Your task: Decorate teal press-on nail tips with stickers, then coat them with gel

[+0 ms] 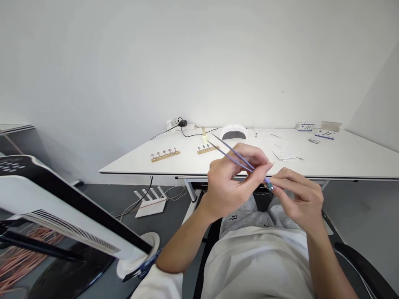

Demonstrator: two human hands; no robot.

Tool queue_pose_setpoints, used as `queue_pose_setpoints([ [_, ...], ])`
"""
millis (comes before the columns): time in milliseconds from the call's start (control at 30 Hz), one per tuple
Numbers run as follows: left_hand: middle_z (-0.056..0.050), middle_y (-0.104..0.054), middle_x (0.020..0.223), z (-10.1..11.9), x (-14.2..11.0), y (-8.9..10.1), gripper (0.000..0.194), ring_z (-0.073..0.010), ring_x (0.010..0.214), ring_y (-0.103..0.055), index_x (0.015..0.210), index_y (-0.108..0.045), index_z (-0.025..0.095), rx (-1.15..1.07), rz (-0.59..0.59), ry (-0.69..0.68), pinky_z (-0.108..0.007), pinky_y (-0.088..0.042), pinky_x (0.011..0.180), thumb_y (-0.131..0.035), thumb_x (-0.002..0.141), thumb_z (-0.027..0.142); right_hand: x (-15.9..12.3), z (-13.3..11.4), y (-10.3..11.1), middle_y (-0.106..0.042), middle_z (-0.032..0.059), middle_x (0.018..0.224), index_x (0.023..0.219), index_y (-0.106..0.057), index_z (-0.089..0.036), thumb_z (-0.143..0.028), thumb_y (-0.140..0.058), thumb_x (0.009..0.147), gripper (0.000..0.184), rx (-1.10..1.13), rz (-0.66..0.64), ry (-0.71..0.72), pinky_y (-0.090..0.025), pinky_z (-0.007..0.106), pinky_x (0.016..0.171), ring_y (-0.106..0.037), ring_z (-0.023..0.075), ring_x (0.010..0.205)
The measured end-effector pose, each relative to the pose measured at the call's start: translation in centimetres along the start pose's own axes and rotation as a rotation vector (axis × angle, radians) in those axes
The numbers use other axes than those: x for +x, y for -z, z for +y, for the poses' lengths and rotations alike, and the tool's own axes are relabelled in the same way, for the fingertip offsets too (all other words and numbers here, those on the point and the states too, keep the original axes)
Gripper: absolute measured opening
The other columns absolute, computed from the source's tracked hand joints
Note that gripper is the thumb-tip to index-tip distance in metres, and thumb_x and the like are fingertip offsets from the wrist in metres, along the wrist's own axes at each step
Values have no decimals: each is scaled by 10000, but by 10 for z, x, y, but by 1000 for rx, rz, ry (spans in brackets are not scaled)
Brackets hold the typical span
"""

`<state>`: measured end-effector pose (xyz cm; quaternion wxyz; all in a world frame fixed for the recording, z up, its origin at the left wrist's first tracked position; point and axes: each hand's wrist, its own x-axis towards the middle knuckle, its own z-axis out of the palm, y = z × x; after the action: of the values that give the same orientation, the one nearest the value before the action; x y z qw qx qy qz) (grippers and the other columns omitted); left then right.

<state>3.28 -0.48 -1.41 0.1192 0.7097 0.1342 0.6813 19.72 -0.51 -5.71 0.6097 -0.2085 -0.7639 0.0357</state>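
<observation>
My left hand (232, 178) is closed around a pair of purple tweezers (235, 157). Their two thin tips are spread and point up and left, away from my right hand. Close to the joined end of the tweezers is a small dark, glittery false nail (269, 186). My right hand (296, 195) pinches at this nail with thumb and fingers, just to the right of my left fingertips. Both hands are raised above my lap at the table's front edge. The fingers partly hide the nail and the tweezers' joined end.
On the white table (140, 162) stand two wooden racks with nail stands (165, 155) (208, 150), a small bottle (204, 136) and a white nail lamp (234, 128). White sheets (283, 153) and small boxes (326, 132) lie right. A tall white appliance (68, 211) stands left, a router (151, 207) below.
</observation>
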Motion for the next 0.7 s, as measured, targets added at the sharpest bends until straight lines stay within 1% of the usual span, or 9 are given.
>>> queue_pose_setpoints([
  [67, 23, -643, 717, -1, 0, 0, 144, -73, 563, -635, 865, -629, 171, -1, 14, 13, -163, -543, 492, -667, 809, 43, 0, -1, 0, -680, 42, 750, 920, -780, -246, -22, -598, 833, 301, -13, -2, -3, -480, 302, 552, -607, 158, 627],
  [167, 17, -647, 722, -1, 1, 0, 136, -85, 579, -649, 850, -629, 170, 0, 35, -4, -168, -550, 495, -676, 804, 51, 0, -1, 0, -675, 45, 752, 927, -772, -242, -14, -592, 836, 304, -16, -14, 8, -474, 302, 547, -598, 157, 630],
  [267, 18, -648, 717, 0, 0, -1, 136, -81, 575, -646, 852, -622, 167, -15, 18, 6, -160, -530, 476, -670, 807, 48, 0, 0, 0, -655, 44, 757, 948, -757, -239, 12, -592, 827, 324, -23, -19, 40, -470, 302, 553, -580, 151, 636],
  [333, 17, -652, 736, -2, 0, -2, 143, -72, 569, -629, 869, -619, 166, 30, 17, -19, -159, -508, 464, -666, 807, 46, 0, 1, -1, -646, 43, 749, 943, -753, -233, 18, -594, 822, 320, -42, -14, 53, -465, 302, 550, -569, 149, 632],
  [433, 21, -654, 756, -4, -2, -3, 152, -64, 568, -613, 889, -614, 172, 126, 48, -94, -161, -485, 458, -660, 810, 51, 0, 2, -1, -643, 40, 729, 930, -751, -234, -1, -595, 827, 299, -74, 2, 56, -469, 308, 545, -568, 155, 625],
  [600, 25, -660, 716, -1, -1, -5, 141, -62, 534, -607, 881, -610, 172, 56, 37, -41, -161, -490, 453, -663, 815, 59, 1, 3, 0, -648, 36, 716, 925, -764, -248, -27, -593, 834, 293, -97, 27, 60, -473, 311, 534, -574, 159, 612],
  [700, 29, -658, 713, 0, -1, -6, 143, -54, 518, -592, 878, -610, 175, 75, 58, -52, -159, -481, 445, -664, 814, 59, 1, 3, 0, -656, 40, 724, 939, -770, -255, -30, -592, 836, 304, -78, 31, 61, -470, 314, 532, -576, 161, 612],
])
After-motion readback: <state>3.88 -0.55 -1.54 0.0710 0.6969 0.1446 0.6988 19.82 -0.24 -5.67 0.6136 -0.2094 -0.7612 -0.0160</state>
